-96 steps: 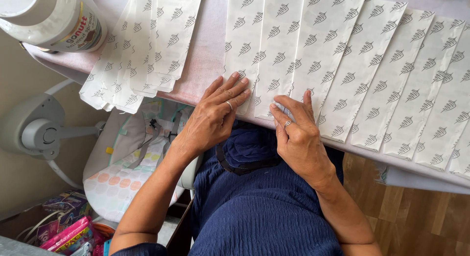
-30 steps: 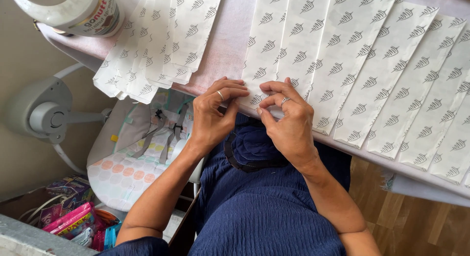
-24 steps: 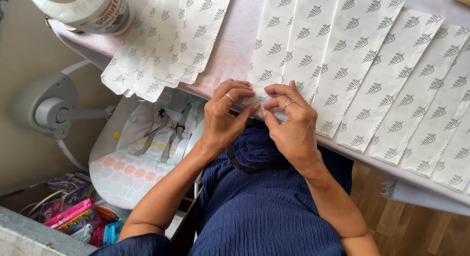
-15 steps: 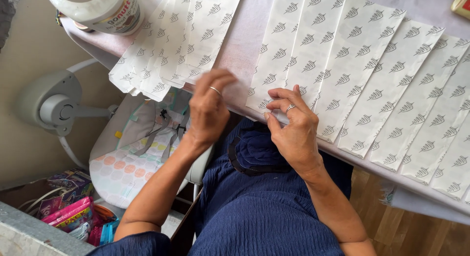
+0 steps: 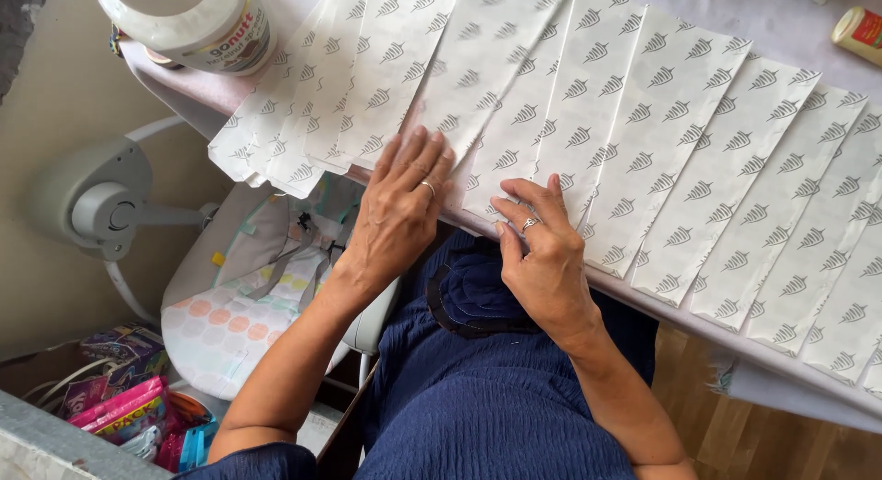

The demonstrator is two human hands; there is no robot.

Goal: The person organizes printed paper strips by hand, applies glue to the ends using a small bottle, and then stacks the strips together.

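The pale tabletop (image 5: 790,21) is covered by a long row of flat white paper strips (image 5: 661,122) with a repeating grey leaf print, overlapping like shingles, running out right of both hands. Up past the left hand sits a big round white plastic jar (image 5: 197,21), lid on, contents hidden. The left hand (image 5: 400,209) lies flat, fingers spread, on one strip's near end; the right hand (image 5: 542,255) presses the neighbouring strip (image 5: 514,158), fingers loosely apart, gripping nothing.

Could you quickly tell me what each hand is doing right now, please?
Left hand: open, flat on a leaf-printed paper strip, holding nothing.
Right hand: open, fingertips pressing the neighbouring strip, holding nothing.
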